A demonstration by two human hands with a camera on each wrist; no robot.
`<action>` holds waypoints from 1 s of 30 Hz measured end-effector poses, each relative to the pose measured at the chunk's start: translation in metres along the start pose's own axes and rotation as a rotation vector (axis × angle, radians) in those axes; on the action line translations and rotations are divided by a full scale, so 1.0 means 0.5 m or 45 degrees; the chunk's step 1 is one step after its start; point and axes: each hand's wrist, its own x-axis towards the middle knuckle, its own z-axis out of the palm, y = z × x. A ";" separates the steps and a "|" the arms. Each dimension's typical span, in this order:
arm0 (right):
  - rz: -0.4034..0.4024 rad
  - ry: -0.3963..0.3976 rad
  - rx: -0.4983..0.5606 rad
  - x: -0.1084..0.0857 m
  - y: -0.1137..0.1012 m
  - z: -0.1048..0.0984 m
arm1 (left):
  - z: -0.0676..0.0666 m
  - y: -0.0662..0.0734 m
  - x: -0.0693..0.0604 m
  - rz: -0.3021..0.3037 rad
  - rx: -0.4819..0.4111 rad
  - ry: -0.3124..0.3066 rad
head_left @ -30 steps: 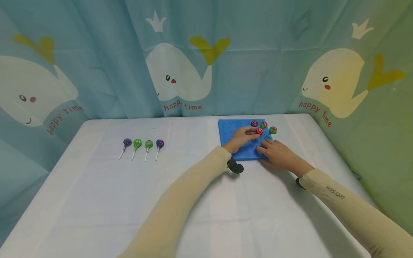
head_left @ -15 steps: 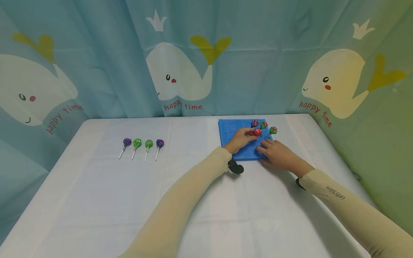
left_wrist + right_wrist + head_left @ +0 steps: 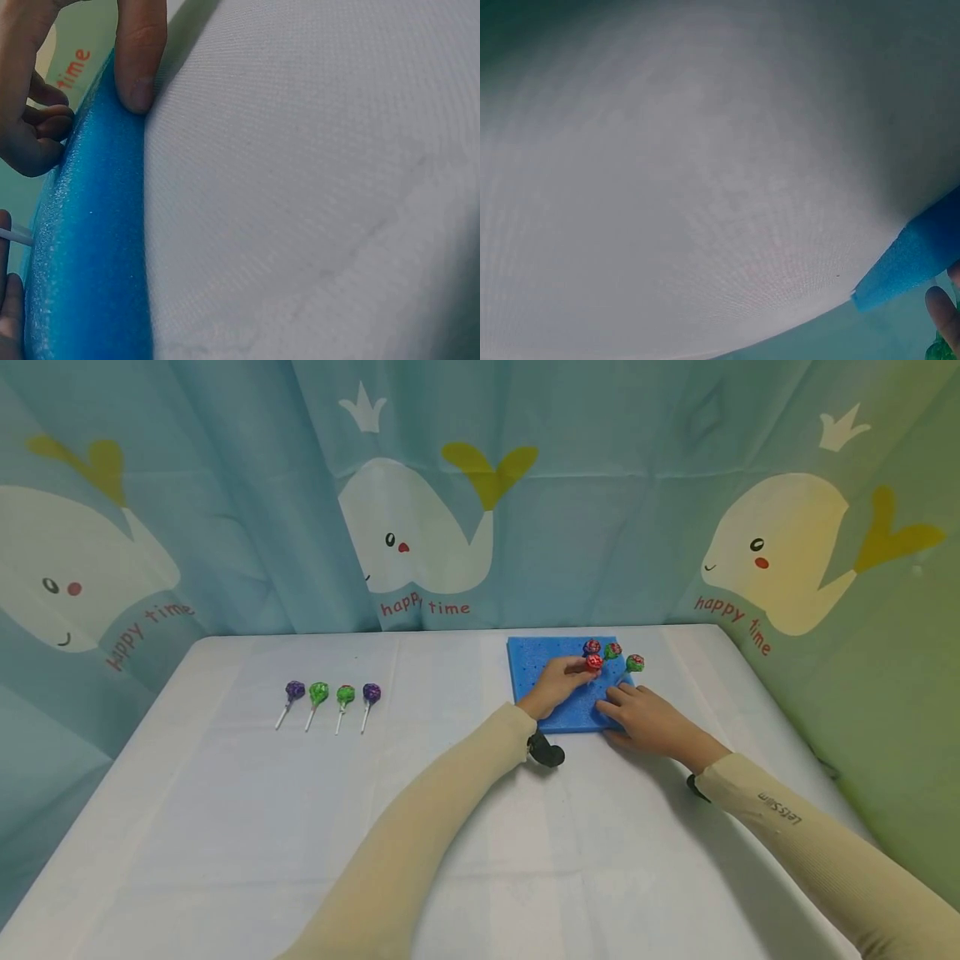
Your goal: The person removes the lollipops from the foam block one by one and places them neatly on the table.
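Over the blue foam board [image 3: 528,664], the left hand [image 3: 553,687] pinches a red lollipop [image 3: 594,662] with its head up. A white stick [image 3: 16,237] shows beside the left fingers in the left wrist view; whether its tip is in the foam, I cannot tell. The right hand [image 3: 648,722] rests on the board's right front corner, its thumb against the side of the foam. Behind the red lollipop are a purple-red one [image 3: 591,646] and a green-red one [image 3: 612,651]; another green-red lollipop [image 3: 635,663] stands near the right edge.
On the left of the white table [image 3: 480,843] lie two purple lollipops [image 3: 295,691] [image 3: 372,693] and two green lollipops [image 3: 318,692] [image 3: 346,695] in a row, sticks toward the front. A curtain [image 3: 600,552] with whale prints hangs behind the table.
The left hand has shifted the red lollipop slightly left over the board, close in front of the purple-red one. The right hand has stayed in place.
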 end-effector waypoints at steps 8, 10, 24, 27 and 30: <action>-0.019 0.036 -0.009 0.000 0.000 0.001 | -0.003 -0.007 0.000 0.047 -0.067 0.045; -0.024 0.041 -0.012 0.000 0.000 0.000 | -0.004 -0.009 0.000 0.061 -0.108 0.048; 0.002 -0.012 -0.016 0.002 -0.004 -0.006 | -0.014 -0.005 -0.009 -0.020 -0.407 0.033; 0.005 -0.012 -0.018 0.002 -0.004 -0.005 | -0.020 -0.004 -0.014 -0.029 -0.411 0.016; 0.008 -0.011 -0.018 0.002 -0.004 -0.003 | -0.027 -0.003 -0.021 -0.040 -0.400 -0.002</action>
